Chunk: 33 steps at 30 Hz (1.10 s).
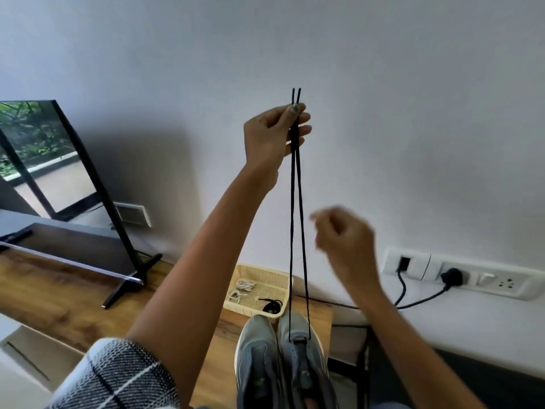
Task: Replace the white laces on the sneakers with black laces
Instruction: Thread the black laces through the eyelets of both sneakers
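Pinching both tips of the black lace (296, 202) together, the left hand (274, 134) is raised high in front of the wall, thumb and fingers (303, 118) curled round the two strands so that the stiff ends project just above the fingertips. Below the fingers the two strands hang almost parallel, spreading slightly as they descend to the right sneaker (306, 349), where they enter the lowest eyelets; the lace appears to be threaded through that first pair only. The right hand (345, 243) sits below and to the right of the gripping fingers, near the strands but apart from them, blurred, its fingers loosely curled and holding nothing. The left sneaker (256, 352) stands touching the right one and shows no lace. Beyond the toes, well below the fingers, a cream basket (247, 270) holds the white laces (243, 286) and a coiled second black lace (271, 307). The lace is judged light, soft and limp, with no stiffness except at the hardened tips; it slides readily through an eyelet and can pull out on one side if tension is uneven. Take hold close behind each tip for threading, and keep both ends level, as here, to equalise the strand lengths before crossing.
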Motion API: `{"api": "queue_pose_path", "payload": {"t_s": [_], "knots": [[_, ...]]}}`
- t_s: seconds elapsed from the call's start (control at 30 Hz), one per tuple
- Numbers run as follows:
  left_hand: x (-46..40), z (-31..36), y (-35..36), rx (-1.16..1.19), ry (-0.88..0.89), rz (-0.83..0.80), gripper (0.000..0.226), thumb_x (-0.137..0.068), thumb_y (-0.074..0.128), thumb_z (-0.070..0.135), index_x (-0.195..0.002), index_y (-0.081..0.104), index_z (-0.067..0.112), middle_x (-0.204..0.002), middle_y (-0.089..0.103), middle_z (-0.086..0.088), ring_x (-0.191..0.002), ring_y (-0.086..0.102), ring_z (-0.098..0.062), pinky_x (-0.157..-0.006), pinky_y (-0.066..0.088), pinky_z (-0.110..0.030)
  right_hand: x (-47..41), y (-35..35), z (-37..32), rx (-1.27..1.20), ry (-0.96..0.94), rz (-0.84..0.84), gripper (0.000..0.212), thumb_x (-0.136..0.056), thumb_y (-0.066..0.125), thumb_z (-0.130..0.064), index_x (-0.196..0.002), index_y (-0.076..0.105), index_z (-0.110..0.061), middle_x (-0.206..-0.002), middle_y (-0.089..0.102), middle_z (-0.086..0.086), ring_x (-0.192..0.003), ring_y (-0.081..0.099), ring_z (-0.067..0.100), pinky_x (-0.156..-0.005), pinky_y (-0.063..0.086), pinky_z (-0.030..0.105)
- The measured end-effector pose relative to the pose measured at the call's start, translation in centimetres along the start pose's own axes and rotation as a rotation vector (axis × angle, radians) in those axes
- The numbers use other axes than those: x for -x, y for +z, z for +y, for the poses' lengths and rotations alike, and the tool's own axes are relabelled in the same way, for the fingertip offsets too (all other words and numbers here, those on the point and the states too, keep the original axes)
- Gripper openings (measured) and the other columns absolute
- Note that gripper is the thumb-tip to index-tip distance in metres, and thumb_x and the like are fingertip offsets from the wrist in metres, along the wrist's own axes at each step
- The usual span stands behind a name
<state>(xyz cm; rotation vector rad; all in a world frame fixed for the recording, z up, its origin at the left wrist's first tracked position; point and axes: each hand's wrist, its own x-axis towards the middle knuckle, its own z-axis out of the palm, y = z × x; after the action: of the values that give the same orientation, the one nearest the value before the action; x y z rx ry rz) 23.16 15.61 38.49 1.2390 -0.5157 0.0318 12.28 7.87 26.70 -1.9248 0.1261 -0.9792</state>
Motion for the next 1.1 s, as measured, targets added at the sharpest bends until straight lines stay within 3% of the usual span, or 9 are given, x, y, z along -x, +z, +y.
{"api": "queue_pose_path", "payload": {"t_s": [0.07,0.17,0.27,0.43,0.63,0.87,1.1], "knots": [[0.4,0.4,0.2,0.003,0.002,-0.002,0.016,-0.096,0.059,0.016,-0.102,0.070,0.007,-0.087,0.071,-0.003,-0.075,0.070,-0.013,-0.076,0.057,-0.027,-3.6,-2.2,-4.1,-0.123,-0.152,0.185,0.016,-0.087,0.056,-0.023,-0.081,0.068,-0.015,-0.058,0.059,-0.004,-0.055,0.058,0.021,-0.055,0.046,0.032],[1.0,1.0,0.5,-0.007,0.020,-0.002,0.015,-0.096,0.058,0.015,-0.100,0.070,0.008,-0.087,0.071,-0.003,-0.076,0.069,-0.013,-0.079,0.057,-0.029,-8.7,-3.9,-8.2,-0.120,-0.266,0.247,0.012,-0.089,0.058,-0.017,-0.093,0.069,-0.013,-0.068,0.063,-0.003,-0.058,0.062,0.014,-0.054,0.050,0.027],[1.6,1.4,0.9,-0.019,0.037,0.001,0.014,-0.096,0.058,0.015,-0.098,0.071,0.009,-0.086,0.072,-0.004,-0.079,0.070,-0.015,-0.083,0.057,-0.032,-12.1,-4.1,-9.9,-0.044,-0.238,0.124,0.017,-0.089,0.063,-0.018,-0.101,0.070,-0.010,-0.084,0.070,0.001,-0.062,0.066,0.012,-0.055,0.053,0.023],[2.1,1.6,0.9,-0.025,0.046,0.004,0.014,-0.095,0.059,0.014,-0.100,0.070,0.007,-0.086,0.073,-0.005,-0.078,0.071,-0.016,-0.081,0.058,-0.032,-13.1,-3.5,-9.4,-0.085,-0.077,-0.121,0.005,-0.086,0.068,-0.013,-0.089,0.072,-0.012,-0.076,0.069,-0.002,-0.063,0.063,0.008,-0.056,0.052,0.021],[2.4,1.7,0.5,-0.078,0.093,-0.011,0.014,-0.096,0.058,0.014,-0.098,0.070,0.008,-0.084,0.073,-0.003,-0.075,0.072,-0.014,-0.083,0.057,-0.036,-12.5,-3.6,-9.5,-0.155,-0.034,-0.149,0.003,-0.086,0.069,-0.016,-0.087,0.070,-0.017,-0.071,0.066,-0.007,-0.066,0.059,0.005,-0.056,0.050,0.016],[2.4,1.9,0.4,-0.068,0.077,-0.058,0.018,-0.096,0.058,0.013,-0.105,0.069,0.002,-0.087,0.073,-0.004,-0.077,0.072,-0.013,-0.068,0.057,-0.022,-12.5,-3.7,-10.4,-0.114,0.001,-0.183,0.005,-0.091,0.062,-0.016,-0.091,0.066,-0.012,-0.071,0.060,-0.009,-0.055,0.055,-0.008,-0.060,0.045,0.017],[2.3,2.4,0.5,-0.090,0.084,-0.093,0.016,-0.096,0.058,0.013,-0.103,0.069,0.004,-0.088,0.073,-0.005,-0.078,0.073,-0.014,-0.071,0.057,-0.022,-12.5,-4.1,-10.9,-0.110,-0.003,-0.187,0.005,-0.091,0.063,-0.018,-0.087,0.066,-0.016,-0.073,0.060,-0.009,-0.066,0.053,0.000,-0.063,0.044,0.019]]}}
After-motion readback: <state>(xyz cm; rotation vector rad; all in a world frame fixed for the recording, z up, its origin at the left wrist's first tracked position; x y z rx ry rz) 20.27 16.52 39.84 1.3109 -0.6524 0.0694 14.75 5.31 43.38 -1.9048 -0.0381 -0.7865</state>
